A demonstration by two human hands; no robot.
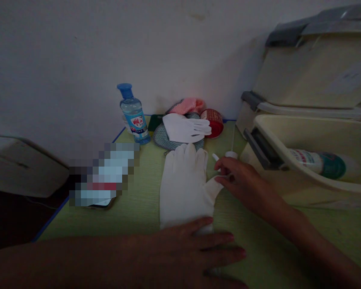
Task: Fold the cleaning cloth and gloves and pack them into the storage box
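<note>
A white glove (185, 186) lies flat on the green table, its fingers pointing away from me. My left hand (195, 255) rests across the glove's cuff end, palm down with fingers spread. At the glove's right side, my right hand (233, 176) pinches the tip of its thumb. Just beyond those fingers is a small white object (231, 154), partly hidden by the hand. A thin white tip (215, 157) sticks out by the index finger; I cannot tell what it belongs to.
Behind the glove lie another white glove (185, 128), a pink cloth (189, 105) and a red round tin (213, 122). A blue bottle (135, 116) stands at the back left, near a blurred phone (105, 180). Cream bins (313, 188) stand at right, one holding a bottle (321, 162).
</note>
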